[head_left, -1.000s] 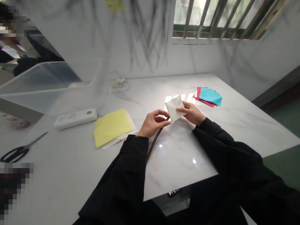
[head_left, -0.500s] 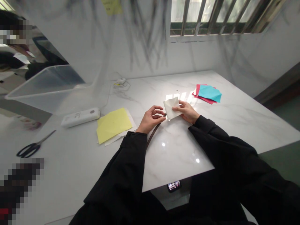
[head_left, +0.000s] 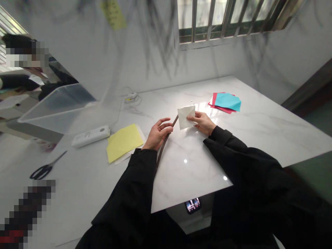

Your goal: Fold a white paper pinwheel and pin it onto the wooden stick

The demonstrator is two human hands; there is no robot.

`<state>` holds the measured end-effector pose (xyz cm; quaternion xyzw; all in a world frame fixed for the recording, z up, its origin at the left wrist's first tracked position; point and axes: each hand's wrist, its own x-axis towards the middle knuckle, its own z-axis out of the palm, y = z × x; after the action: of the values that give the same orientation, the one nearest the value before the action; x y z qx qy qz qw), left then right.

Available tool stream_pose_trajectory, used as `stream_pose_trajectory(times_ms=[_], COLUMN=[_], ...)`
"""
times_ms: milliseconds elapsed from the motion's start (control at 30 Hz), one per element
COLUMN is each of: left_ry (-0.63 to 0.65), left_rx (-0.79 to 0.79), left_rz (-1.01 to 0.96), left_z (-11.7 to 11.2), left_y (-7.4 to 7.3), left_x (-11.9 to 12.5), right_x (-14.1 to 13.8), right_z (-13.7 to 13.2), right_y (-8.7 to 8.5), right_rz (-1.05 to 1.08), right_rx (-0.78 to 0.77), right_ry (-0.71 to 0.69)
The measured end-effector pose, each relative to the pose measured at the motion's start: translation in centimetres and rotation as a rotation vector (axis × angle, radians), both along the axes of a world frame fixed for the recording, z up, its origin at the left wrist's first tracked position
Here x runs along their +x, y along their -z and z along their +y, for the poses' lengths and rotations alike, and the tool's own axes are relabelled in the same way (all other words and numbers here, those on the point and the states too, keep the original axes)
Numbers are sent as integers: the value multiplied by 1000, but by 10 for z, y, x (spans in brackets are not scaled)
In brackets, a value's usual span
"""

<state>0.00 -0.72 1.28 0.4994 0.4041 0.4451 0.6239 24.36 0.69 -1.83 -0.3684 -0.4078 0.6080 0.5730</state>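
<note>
My right hand [head_left: 204, 123] pinches a small folded white paper [head_left: 183, 118] that resembles an envelope, thumb in front and fingers behind. My left hand [head_left: 156, 135] holds a thin, slightly curved brown strip [head_left: 162, 151] between thumb and fingers, with the other fingers loosely bent. The strip's upper end reaches the paper's left edge; whether they touch I cannot tell. Its lower end runs down beside my left sleeve. Left of that hand lies a yellow paper sheet [head_left: 124, 142] over white sheets. Blue and red papers [head_left: 227, 101] are stacked beyond my right hand.
On the left of the marble-patterned table [head_left: 197, 166] are scissors [head_left: 44, 169], a long white case [head_left: 90, 136] and a clear plastic bin [head_left: 57, 107]. A white cable [head_left: 132, 98] lies by the wall. A phone [head_left: 193, 205] shows below the front edge. Another person [head_left: 20, 52] is at far left.
My left hand has drawn slightly left and down, so more of the brown strip shows between it and the white paper. The head view has shifted a little.
</note>
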Motion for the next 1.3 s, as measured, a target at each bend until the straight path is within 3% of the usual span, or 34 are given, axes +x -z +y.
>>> stream_pose_trajectory(times_ms=[167,333,800,1300], left_ry=[37,56,147,183], left_rx=[-39,-25,-4,-3], left_rz=[-24,-50,-61,-69], left_z=[-2,-7,-10,-10], left_y=[-4,-4,3,4], left_x=[-2,2,7,7], right_x=[9,9,21,21], right_z=[5,3,0,-2], right_y=[1,0,-13,-20], right_rz=[95,59,-341,-363], right_rx=[-25,-11,400,434], right_ry=[-50,-35,-35,19])
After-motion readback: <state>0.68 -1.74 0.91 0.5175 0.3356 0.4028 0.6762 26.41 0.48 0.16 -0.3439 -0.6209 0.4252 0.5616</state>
